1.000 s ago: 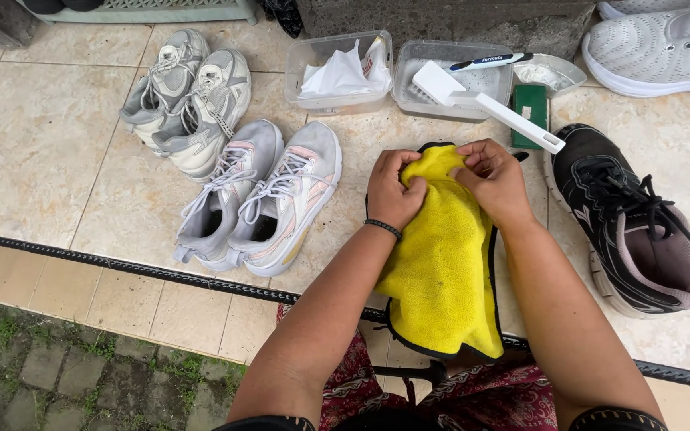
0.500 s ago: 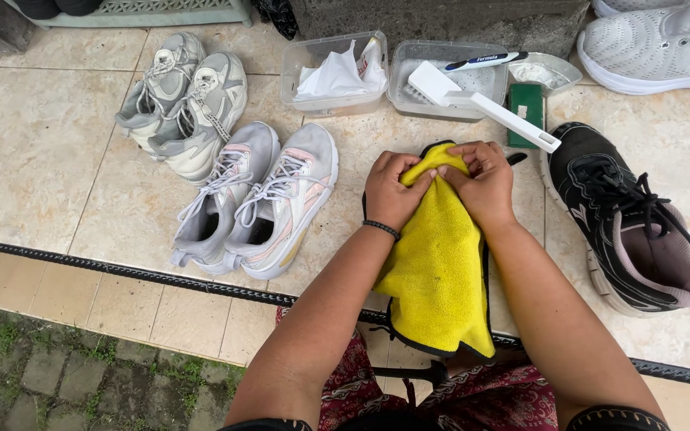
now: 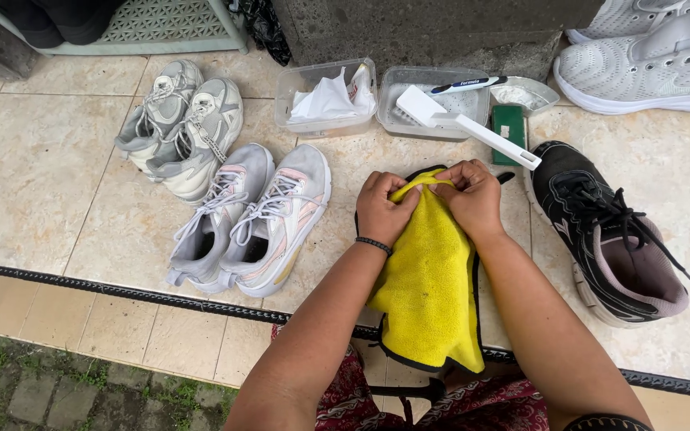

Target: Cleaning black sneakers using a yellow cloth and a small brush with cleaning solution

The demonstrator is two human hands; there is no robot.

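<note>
A tiled floor [image 3: 41,175] spreads under me, with a black sneaker [image 3: 608,239] just right of my arms. The yellow cloth [image 3: 429,295] drapes down toward my lap; my left hand [image 3: 383,209] and right hand [image 3: 473,195] both pinch its top edge, fingers closed.

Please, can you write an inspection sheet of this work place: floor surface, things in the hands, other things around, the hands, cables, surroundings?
Surface: beige stone floor tiles, with a dark strip across the front edge.
Job's things: yellow microfibre cloth with black edging, wrapped over something hidden.
Clutter: pink-and-grey pair of sneakers; grey-white pair of sneakers; single black running shoe; two clear plastic tubs; white long-handled brush; green bar.
Grippers: left hand and right hand both grip the cloth's top.
Cables: nothing seen.
Surroundings: dark stone wall, grass at bottom left.
</note>
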